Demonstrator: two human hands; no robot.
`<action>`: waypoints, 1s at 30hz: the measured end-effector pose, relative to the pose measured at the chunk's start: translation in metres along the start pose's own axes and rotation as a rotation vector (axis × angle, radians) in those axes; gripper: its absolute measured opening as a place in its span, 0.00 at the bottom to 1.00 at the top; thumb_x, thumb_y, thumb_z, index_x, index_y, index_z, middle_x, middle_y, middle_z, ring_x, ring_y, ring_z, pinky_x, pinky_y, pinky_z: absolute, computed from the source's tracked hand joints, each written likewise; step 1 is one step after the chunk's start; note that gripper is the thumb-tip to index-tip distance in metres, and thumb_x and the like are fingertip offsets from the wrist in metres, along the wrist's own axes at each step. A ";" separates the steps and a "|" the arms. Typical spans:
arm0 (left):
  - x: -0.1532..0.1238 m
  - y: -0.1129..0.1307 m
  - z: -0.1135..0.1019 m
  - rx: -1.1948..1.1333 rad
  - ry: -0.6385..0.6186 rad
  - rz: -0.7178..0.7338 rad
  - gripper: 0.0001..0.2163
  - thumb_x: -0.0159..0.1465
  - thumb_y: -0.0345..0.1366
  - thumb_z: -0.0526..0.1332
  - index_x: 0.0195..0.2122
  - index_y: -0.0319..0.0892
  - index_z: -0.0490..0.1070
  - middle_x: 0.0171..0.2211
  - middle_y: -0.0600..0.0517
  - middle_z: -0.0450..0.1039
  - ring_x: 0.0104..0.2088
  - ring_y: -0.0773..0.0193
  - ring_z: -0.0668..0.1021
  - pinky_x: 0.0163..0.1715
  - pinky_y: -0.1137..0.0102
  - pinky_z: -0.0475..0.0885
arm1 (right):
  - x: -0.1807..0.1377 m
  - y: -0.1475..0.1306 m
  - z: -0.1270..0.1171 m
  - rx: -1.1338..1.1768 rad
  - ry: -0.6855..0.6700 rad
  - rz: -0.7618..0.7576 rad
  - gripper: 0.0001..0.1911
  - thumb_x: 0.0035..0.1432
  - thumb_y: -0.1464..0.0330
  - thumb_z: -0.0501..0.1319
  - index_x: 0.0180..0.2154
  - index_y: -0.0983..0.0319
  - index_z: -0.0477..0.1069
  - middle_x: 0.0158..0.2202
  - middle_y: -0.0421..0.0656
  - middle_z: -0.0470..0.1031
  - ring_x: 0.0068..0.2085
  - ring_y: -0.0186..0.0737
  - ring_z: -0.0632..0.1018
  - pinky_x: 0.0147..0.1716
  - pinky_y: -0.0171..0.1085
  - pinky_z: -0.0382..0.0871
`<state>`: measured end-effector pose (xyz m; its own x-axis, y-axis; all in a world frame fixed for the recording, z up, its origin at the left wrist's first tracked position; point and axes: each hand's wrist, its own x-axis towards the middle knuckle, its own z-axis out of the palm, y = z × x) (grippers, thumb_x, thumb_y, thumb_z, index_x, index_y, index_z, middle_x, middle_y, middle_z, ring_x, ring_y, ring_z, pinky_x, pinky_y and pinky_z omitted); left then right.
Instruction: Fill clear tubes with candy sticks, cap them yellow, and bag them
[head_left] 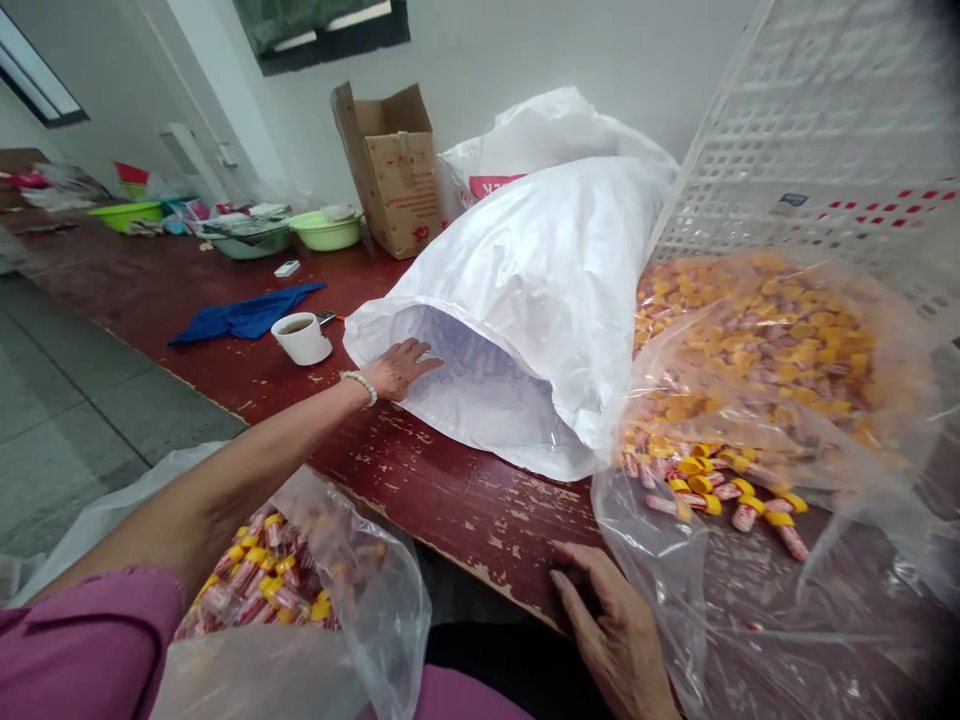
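My left hand [403, 370], with a beaded bracelet at the wrist, reaches to the mouth of a large white sack [525, 270] lying on its side. Its fingers are spread over the sack's lower lip and hold nothing. Clear pieces, too blurred to name, lie inside the sack. At the table's front edge rests my right hand [611, 625], fingers loosely bent and thumb apart, nothing in it. To its right, a clear plastic bag [675, 560] spills small yellow-capped tubes [705, 485]. Another clear bag [300, 660] of capped tubes [262, 575] sits below my left forearm.
The worn red table [480, 510] carries a white mug [302, 340] of dark liquid, a blue cloth [244, 315], a cardboard box [401, 185] and a green basin [326, 230]. A white perforated crate [817, 150] stands at the right, and another white sack [562, 115] lies behind.
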<state>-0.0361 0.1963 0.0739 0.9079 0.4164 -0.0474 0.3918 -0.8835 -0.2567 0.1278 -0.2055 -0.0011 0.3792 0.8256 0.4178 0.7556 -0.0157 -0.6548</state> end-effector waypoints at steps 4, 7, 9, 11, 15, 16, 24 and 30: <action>0.015 -0.008 0.004 -0.039 -0.092 0.055 0.41 0.47 0.25 0.59 0.63 0.51 0.51 0.63 0.41 0.51 0.59 0.44 0.59 0.53 0.55 0.59 | 0.000 0.002 0.001 -0.004 -0.003 -0.010 0.10 0.60 0.67 0.56 0.43 0.60 0.71 0.40 0.45 0.78 0.40 0.41 0.80 0.39 0.37 0.77; 0.024 -0.007 0.008 -0.063 -0.133 0.066 0.40 0.47 0.26 0.60 0.62 0.51 0.52 0.62 0.42 0.52 0.57 0.45 0.60 0.51 0.56 0.60 | 0.000 0.002 0.001 -0.015 -0.008 -0.015 0.10 0.60 0.67 0.56 0.43 0.60 0.71 0.39 0.46 0.78 0.40 0.41 0.80 0.39 0.37 0.77; 0.030 -0.006 0.010 -0.061 -0.128 0.058 0.37 0.48 0.26 0.59 0.61 0.50 0.55 0.59 0.41 0.56 0.54 0.46 0.65 0.49 0.58 0.61 | 0.000 0.003 0.001 -0.023 -0.011 -0.016 0.10 0.60 0.67 0.56 0.43 0.60 0.71 0.40 0.46 0.78 0.40 0.40 0.80 0.39 0.37 0.77; 0.033 -0.004 0.009 -0.053 -0.109 0.061 0.35 0.49 0.25 0.58 0.60 0.49 0.57 0.54 0.41 0.60 0.50 0.49 0.68 0.46 0.60 0.62 | 0.000 0.003 0.002 -0.027 -0.006 -0.017 0.10 0.60 0.67 0.56 0.44 0.60 0.71 0.40 0.46 0.78 0.40 0.40 0.80 0.39 0.37 0.77; 0.040 0.002 0.007 -0.091 -0.076 0.023 0.30 0.50 0.26 0.56 0.55 0.48 0.62 0.49 0.44 0.64 0.47 0.52 0.71 0.41 0.64 0.64 | 0.001 0.002 0.003 -0.031 0.016 -0.019 0.10 0.60 0.67 0.56 0.43 0.60 0.72 0.39 0.46 0.78 0.39 0.41 0.80 0.39 0.37 0.77; 0.041 0.004 0.007 -0.105 -0.070 0.005 0.28 0.50 0.26 0.56 0.54 0.47 0.63 0.48 0.45 0.65 0.46 0.53 0.71 0.40 0.66 0.65 | 0.002 0.001 0.003 -0.033 0.018 -0.017 0.10 0.60 0.67 0.56 0.43 0.60 0.72 0.39 0.46 0.78 0.39 0.41 0.80 0.39 0.37 0.77; 0.041 0.020 0.000 -0.138 -0.067 -0.008 0.22 0.50 0.30 0.57 0.48 0.47 0.67 0.44 0.48 0.69 0.38 0.57 0.74 0.32 0.68 0.64 | 0.002 -0.001 0.002 -0.039 0.028 -0.009 0.10 0.60 0.66 0.56 0.42 0.60 0.72 0.38 0.46 0.79 0.39 0.42 0.80 0.38 0.37 0.78; 0.039 0.033 -0.002 -0.174 -0.090 0.028 0.22 0.50 0.32 0.58 0.48 0.48 0.68 0.44 0.47 0.70 0.38 0.56 0.75 0.33 0.67 0.65 | 0.003 -0.001 0.004 -0.041 0.007 0.001 0.10 0.60 0.68 0.56 0.43 0.60 0.72 0.39 0.46 0.78 0.39 0.41 0.80 0.39 0.37 0.77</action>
<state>0.0131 0.1828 0.0657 0.9047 0.4022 -0.1405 0.3939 -0.9153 -0.0840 0.1259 -0.2007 -0.0013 0.3839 0.8215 0.4217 0.7763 -0.0398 -0.6291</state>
